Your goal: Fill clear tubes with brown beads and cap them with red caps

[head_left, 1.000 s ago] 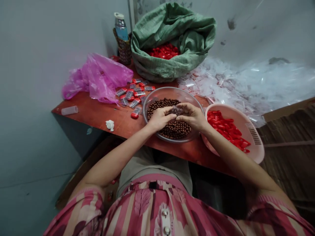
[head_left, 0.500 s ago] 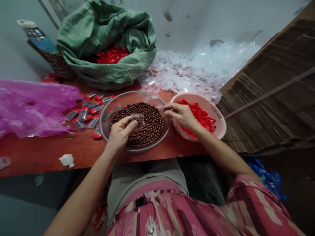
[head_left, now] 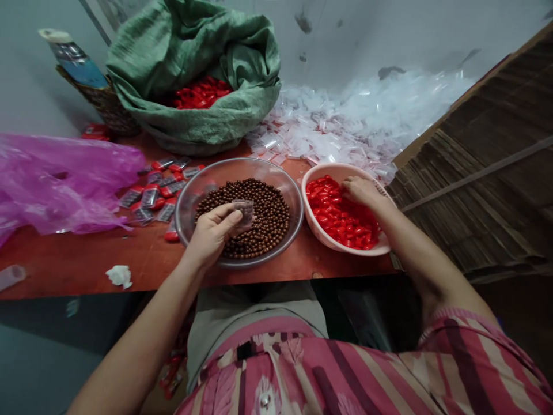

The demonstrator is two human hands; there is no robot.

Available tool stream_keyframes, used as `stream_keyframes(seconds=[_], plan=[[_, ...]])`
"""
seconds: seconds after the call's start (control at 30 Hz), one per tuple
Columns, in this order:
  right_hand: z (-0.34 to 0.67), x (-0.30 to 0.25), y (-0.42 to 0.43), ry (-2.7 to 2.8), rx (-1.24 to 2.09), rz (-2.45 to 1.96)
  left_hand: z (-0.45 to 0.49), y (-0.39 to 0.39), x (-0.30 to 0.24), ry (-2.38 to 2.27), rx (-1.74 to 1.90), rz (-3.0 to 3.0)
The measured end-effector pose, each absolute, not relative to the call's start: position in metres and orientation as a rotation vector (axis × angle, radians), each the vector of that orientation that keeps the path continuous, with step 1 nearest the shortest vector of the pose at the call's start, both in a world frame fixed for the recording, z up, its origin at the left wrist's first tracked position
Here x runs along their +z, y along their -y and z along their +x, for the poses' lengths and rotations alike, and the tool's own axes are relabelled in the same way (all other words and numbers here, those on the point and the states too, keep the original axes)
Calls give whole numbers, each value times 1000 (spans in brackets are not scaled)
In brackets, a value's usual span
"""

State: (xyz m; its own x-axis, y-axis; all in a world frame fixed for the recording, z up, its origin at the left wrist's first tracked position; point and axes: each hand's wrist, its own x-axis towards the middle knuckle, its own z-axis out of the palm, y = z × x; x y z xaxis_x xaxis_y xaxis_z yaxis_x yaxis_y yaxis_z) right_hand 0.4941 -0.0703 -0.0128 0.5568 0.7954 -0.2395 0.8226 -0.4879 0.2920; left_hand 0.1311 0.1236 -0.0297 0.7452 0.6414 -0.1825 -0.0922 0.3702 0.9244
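Between the thumb and fingers of my left hand (head_left: 212, 231) is a small clear plastic case (head_left: 244, 215), held tilted above the brown balls (head_left: 263, 230). These balls lie heaped in a wide transparent bowl (head_left: 297, 230). My right hand (head_left: 362, 190) is in the far side of the pink basket (head_left: 317, 235), at the pile of red plastic caps (head_left: 339, 216). Its fingers are curled together and partly hidden, so I cannot make out what they hold, if anything.
A green sack (head_left: 194, 129) of red pieces stands behind the bowl, beside a heap of clear plastic cases (head_left: 328, 124). Filled red-capped cases (head_left: 150, 196) and a purple plastic bag (head_left: 64, 178) lie left. Stacked cardboard (head_left: 484, 173) borders the right; crumpled white tissue (head_left: 119, 276) lies near the front edge.
My right hand has moved right, from beside the bowl's rim into the far part of the pink basket. The left hand still holds the clear case over the balls.
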Motion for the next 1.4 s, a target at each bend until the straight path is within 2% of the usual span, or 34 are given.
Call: stream_keyframes(seconds=[0.13, 0.23, 0.33, 0.4, 0.43, 0.57, 0.63, 0.73, 0.83, 0.9, 0.97, 1.1, 1.3, 1.4], plan=[[494, -8, 73, -1268, -23, 2590, 132, -127, -28, -558, 453, 972], [478, 0, 67, -1325, 37, 3168, 132, -126, -25, -526, 422, 890], [441, 10, 47, -1635, -356, 3576, 132, -126, -25, -499, 390, 867], [405, 15, 29, -1862, -663, 3521, 133, -127, -27, -481, 377, 859], [386, 17, 19, -1957, -716, 3443, 132, -127, -28, -469, 375, 858], [315, 14, -16, -2300, -377, 3046, 131, -125, -33, -414, 403, 924], [296, 12, -25, -2427, -386, 2903, 131, -124, -37, -401, 450, 954], [288, 11, -24, -2438, -996, 2871, 131, -124, -41, -376, 517, 990], [297, 13, -17, -2135, -1694, 2958, 131, -124, -42, -328, 534, 1108], [303, 17, -14, -1977, -1876, 3034, 131, -123, -42, -319, 559, 1222], [307, 21, -14, -1971, -1876, 3112, 129, -123, -41, -345, 602, 1370], [301, 28, -18, -2284, -1561, 3233, 127, -121, -38, -391, 665, 1583], [287, 14, -20, -2525, -1201, 3023, 125, -118, -36, -422, 725, 1612], [285, 12, -17, -2640, -896, 2965, 122, -116, -34, -415, 764, 1682]])
